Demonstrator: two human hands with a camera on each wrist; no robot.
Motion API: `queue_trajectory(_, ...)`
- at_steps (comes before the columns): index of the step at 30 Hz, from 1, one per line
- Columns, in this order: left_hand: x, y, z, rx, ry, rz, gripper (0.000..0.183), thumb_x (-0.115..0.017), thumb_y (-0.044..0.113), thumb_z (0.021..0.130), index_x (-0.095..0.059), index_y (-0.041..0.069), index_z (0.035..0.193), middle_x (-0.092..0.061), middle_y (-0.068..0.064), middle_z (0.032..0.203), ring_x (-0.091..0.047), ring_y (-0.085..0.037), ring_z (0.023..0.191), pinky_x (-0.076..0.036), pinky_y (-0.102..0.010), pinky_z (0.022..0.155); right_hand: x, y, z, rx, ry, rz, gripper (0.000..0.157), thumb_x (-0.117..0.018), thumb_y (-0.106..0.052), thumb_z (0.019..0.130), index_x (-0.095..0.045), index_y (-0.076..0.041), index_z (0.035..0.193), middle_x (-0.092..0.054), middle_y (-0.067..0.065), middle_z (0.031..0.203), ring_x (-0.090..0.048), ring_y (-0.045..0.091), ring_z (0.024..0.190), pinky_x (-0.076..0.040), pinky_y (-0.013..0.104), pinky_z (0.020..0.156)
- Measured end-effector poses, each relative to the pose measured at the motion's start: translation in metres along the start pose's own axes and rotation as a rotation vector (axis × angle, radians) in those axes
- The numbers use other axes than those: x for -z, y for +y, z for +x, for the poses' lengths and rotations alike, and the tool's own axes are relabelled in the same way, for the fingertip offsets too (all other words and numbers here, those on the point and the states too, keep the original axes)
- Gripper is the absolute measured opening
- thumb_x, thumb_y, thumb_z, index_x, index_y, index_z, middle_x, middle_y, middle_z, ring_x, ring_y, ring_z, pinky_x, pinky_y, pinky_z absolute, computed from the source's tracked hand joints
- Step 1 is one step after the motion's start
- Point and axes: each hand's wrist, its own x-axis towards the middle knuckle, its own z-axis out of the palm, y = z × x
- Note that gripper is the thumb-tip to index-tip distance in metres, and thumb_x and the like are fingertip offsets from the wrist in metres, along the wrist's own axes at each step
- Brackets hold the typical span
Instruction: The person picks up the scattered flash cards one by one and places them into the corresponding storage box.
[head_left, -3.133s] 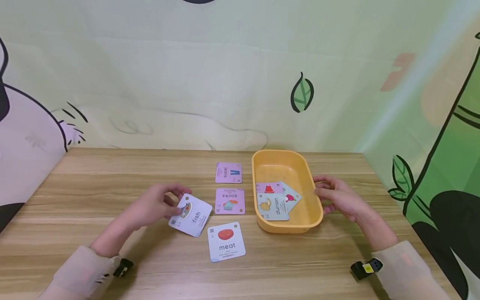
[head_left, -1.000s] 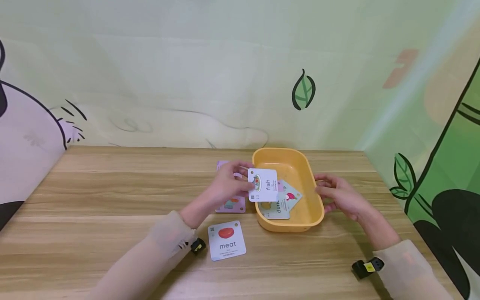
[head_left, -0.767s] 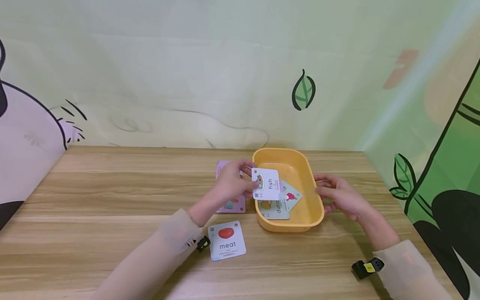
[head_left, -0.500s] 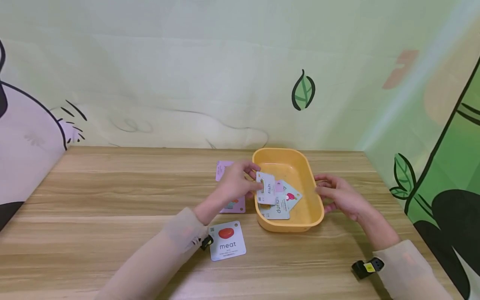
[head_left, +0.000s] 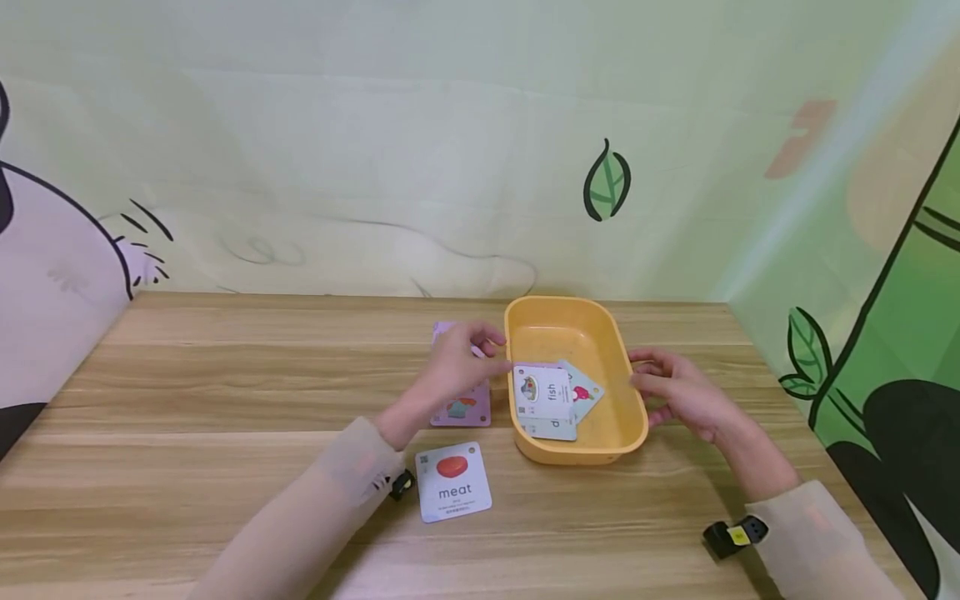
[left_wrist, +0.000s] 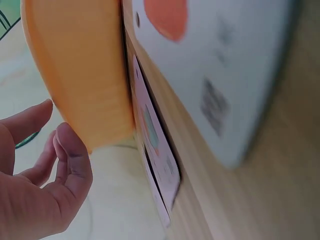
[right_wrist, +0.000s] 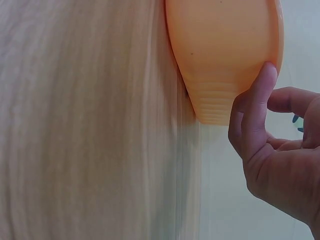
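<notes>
My left hand [head_left: 461, 362] hovers at the left rim of a yellow plastic bin [head_left: 570, 457], thumb and fingers apart with nothing between them. Inside the bin a fish flashcard [head_left: 543, 392] lies on top of the durian card [head_left: 547, 429], which is mostly covered. Partly under them is a card with a red-pink picture [head_left: 588, 396]. My right hand [head_left: 682, 396] rests fingertips against the bin's right side; the right wrist view shows one finger [right_wrist: 260, 100] touching the outer wall near the rim.
A meat card [head_left: 453, 483] lies on the wooden table [head_left: 262, 375], in front of the left of the bin. The purple socks card [head_left: 472, 408] and another purple card [head_left: 442, 331] behind it are partly hidden by my left hand. A printed backdrop [head_left: 375, 167] hangs behind.
My left hand carried the fish card from the table rightward into the bin, let go of it on top of the durian card, and drew back slightly left. The right hand stayed put.
</notes>
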Motion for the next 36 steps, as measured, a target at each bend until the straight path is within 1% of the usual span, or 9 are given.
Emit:
queue_trajectory(6, 0.012, -0.010, 0.001, -0.028, 0.029, 0.096, 0.030, -0.081, 0.004, 0.084, -0.070, 0.002, 0.112, -0.064, -0.011, 0.095, -0.058, -0.022, 0.082, -0.049, -0.028, 0.068, 0.000, 0.000, -0.001, -0.003, 0.006, 0.000, 0.058, -0.054, -0.013, 0.105, -0.027, 0.010, 0.152, -0.051, 0.031, 0.134, -0.066, 0.022, 0.099, -0.062, 0.036, 0.064)
queue_trajectory(10, 0.022, -0.016, 0.004, -0.001, 0.035, 0.187, 0.033, -0.080, 0.008, 0.086, -0.069, 0.001, 0.117, -0.065, -0.013, 0.100, -0.058, -0.024, 0.087, -0.049, -0.032, 0.072, -0.001, -0.001, -0.001, -0.007, 0.005, 0.000, 0.059, -0.054, -0.013, 0.105, -0.027, 0.009, 0.153, -0.050, 0.031, 0.136, -0.066, 0.023, 0.101, -0.062, 0.037, 0.065)
queue_trajectory(14, 0.032, -0.021, 0.008, 0.058, 0.010, 0.260, 0.040, -0.080, 0.012, 0.087, -0.066, 0.001, 0.123, -0.065, -0.017, 0.111, -0.059, -0.028, 0.095, -0.052, -0.039, 0.080, -0.001, -0.001, -0.001, -0.010, 0.005, 0.002, 0.059, -0.055, -0.013, 0.105, -0.027, 0.009, 0.153, -0.049, 0.032, 0.137, -0.066, 0.023, 0.102, -0.062, 0.037, 0.065)
queue_trajectory(17, 0.039, -0.025, 0.011, 0.102, -0.015, 0.273, 0.046, -0.080, 0.011, 0.086, -0.064, -0.001, 0.127, -0.063, -0.020, 0.117, -0.059, -0.031, 0.101, -0.053, -0.041, 0.085, -0.001, -0.001, -0.001, -0.009, 0.004, 0.004, 0.059, -0.055, -0.013, 0.105, -0.027, 0.009, 0.153, -0.049, 0.032, 0.137, -0.066, 0.024, 0.102, -0.062, 0.037, 0.065)
queue_trajectory(22, 0.048, -0.033, 0.016, 0.158, -0.052, 0.250, 0.053, -0.081, 0.012, 0.085, -0.058, -0.002, 0.131, -0.061, -0.022, 0.120, -0.059, -0.033, 0.105, -0.054, -0.041, 0.087, -0.001, -0.001, -0.001, -0.007, 0.002, -0.002, 0.060, -0.055, -0.013, 0.105, -0.027, 0.009, 0.153, -0.049, 0.032, 0.138, -0.066, 0.025, 0.102, -0.062, 0.038, 0.066)
queue_trajectory(26, 0.054, -0.036, 0.019, 0.206, -0.076, 0.214, 0.060, -0.081, 0.012, 0.086, -0.053, -0.004, 0.136, -0.060, -0.024, 0.124, -0.059, -0.035, 0.108, -0.053, -0.043, 0.090, -0.001, -0.001, -0.001, -0.008, 0.001, -0.003, 0.060, -0.055, -0.013, 0.105, -0.026, 0.008, 0.154, -0.049, 0.032, 0.138, -0.066, 0.026, 0.103, -0.062, 0.038, 0.066)
queue_trajectory(29, 0.056, -0.036, 0.021, 0.232, -0.078, 0.206, 0.064, -0.080, 0.012, 0.087, -0.048, -0.003, 0.140, -0.058, -0.024, 0.127, -0.058, -0.036, 0.111, -0.051, -0.045, 0.094, 0.000, -0.001, -0.001, -0.008, 0.002, -0.002, 0.060, -0.054, -0.013, 0.105, -0.026, 0.008, 0.154, -0.049, 0.032, 0.139, -0.066, 0.025, 0.103, -0.062, 0.037, 0.066)
queue_trajectory(33, 0.055, -0.035, 0.026, 0.235, -0.066, 0.258, 0.068, -0.080, 0.012, 0.088, -0.045, -0.004, 0.144, -0.059, -0.023, 0.127, -0.058, -0.037, 0.114, -0.049, -0.048, 0.101, 0.000, -0.001, -0.001, -0.008, 0.001, 0.000, 0.060, -0.054, -0.013, 0.105, -0.026, 0.008, 0.154, -0.049, 0.032, 0.139, -0.066, 0.025, 0.102, -0.062, 0.037, 0.066)
queue_trajectory(36, 0.055, -0.034, 0.030, 0.235, -0.055, 0.306, 0.073, -0.081, 0.014, 0.087, -0.043, -0.005, 0.146, -0.058, -0.024, 0.131, -0.056, -0.038, 0.119, -0.044, -0.051, 0.107, 0.000, -0.001, -0.001, -0.008, 0.001, 0.001, 0.060, -0.054, -0.013, 0.105, -0.026, 0.008, 0.154, -0.049, 0.032, 0.138, -0.066, 0.025, 0.102, -0.062, 0.037, 0.066)
